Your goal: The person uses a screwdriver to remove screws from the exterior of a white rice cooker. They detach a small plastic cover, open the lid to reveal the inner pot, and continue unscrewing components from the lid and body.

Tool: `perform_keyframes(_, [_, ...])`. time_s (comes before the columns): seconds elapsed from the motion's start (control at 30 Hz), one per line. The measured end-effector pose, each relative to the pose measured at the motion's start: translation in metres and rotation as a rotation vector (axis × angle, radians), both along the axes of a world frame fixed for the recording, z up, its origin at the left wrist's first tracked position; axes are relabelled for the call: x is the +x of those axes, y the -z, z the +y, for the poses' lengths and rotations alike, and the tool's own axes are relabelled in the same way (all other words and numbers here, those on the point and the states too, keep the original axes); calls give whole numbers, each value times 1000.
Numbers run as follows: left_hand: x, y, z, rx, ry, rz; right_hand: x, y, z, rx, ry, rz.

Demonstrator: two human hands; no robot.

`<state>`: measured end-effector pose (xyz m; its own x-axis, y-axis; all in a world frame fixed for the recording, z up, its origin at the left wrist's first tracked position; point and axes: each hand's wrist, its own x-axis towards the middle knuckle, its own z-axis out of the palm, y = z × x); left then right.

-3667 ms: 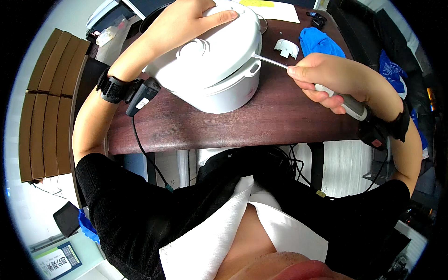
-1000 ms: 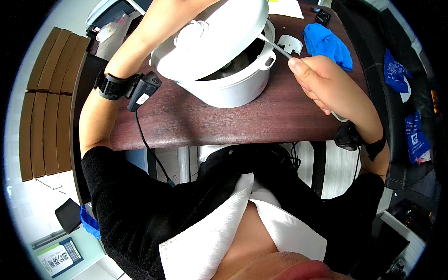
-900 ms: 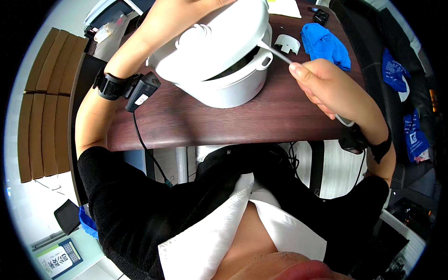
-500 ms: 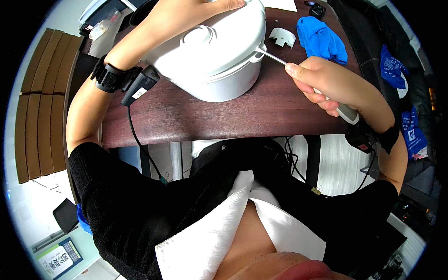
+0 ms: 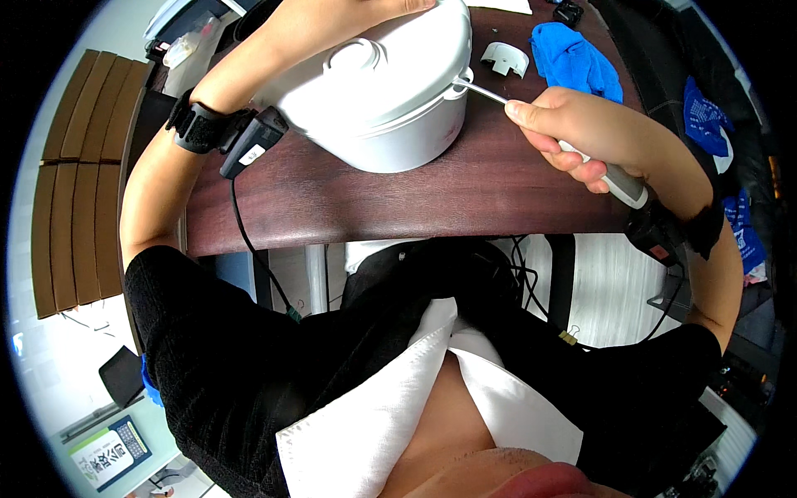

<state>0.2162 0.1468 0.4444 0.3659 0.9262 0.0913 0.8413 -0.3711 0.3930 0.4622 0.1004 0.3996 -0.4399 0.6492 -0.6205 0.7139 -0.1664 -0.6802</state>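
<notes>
A white rice cooker (image 5: 386, 87) is seen standing on the dark brown bench (image 5: 465, 195), close to its near edge, with its lid shut and its round lid knob facing up. The left hand (image 5: 390, 7) is laid on the far top of the cooker, at the upper edge of the picture; only part of it is shown, so whether its grip is closed around anything cannot be told. A black wrist strap (image 5: 199, 129) is worn on the left forearm, and a small black device with a cable (image 5: 253, 141) is attached beside it, the cable hanging down over the bench edge.

A screwdriver (image 5: 548, 137) is held in the right hand (image 5: 581, 137); the grip is closed firmly around the grey handle, whose end sticks out behind the palm. The thin metal shaft is pointed toward the cooker, and its tip is placed against the small tab on the cooker's right side, just under the lid rim.

Beyond the right hand, 1 small white plastic part (image 5: 505, 58) is lying on the bench, just beside a crumpled blue cloth (image 5: 573, 62). A small black object (image 5: 569, 12) is set at the far edge. Flat brown cardboard (image 5: 70, 174) is stacked on the floor to the left.
</notes>
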Motion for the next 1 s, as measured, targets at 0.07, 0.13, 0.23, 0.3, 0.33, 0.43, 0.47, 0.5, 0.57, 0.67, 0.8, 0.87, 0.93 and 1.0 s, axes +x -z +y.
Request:
perform_keyframes(0.07, [-1, -1, 3, 19, 18, 13, 1, 0, 0, -6, 11, 39])
perform_keyframes(0.13, [-2, -2, 5, 27, 29, 15, 2, -1, -3, 9, 27, 55])
perform_keyframes(0.23, [-8, -4, 5, 24, 27, -62, 0, 9, -7, 97, 6, 102])
perform_keyframes(0.3, [-9, -7, -5, 6, 60, -200, 0, 24, -13, 183, -33, 216])
perform_keyframes(0.33, [-7, -7, -9, 15, 8, -224, -3, 22, -20, 284, -6, 196])
perform_keyframes(0.43, [-5, -3, -4, 67, 4, -311, -4, 58, -10, 801, -94, 390])
perform_keyframes(0.47, [-6, -1, -2, 71, 9, -321, -3, 53, -9, 810, -134, 325])
perform_keyframes(0.5, [-10, 1, 3, 74, 16, -332, -5, 55, -8, 869, -131, 366])
perform_keyframes(0.57, [-21, 2, 7, 78, 36, -357, -13, 58, -7, 981, -130, 451])
perform_keyframes(0.67, [-27, 1, 8, 88, -24, -369, -18, 49, -6, 1040, -172, 371])
perform_keyframes(0.8, [-28, 14, 19, 139, 100, -414, -19, 48, -8, 955, -185, 431])
perform_keyframes(0.87, [-22, 5, 14, 134, 72, -326, -25, 51, -10, 882, -203, 461])
perform_keyframes(0.93, [-22, 9, 14, 160, 40, -413, -27, 46, -12, 828, -221, 461])
perform_keyframes(1.0, [-23, 13, 19, 178, 32, -446, -29, 44, -13, 779, -193, 474])
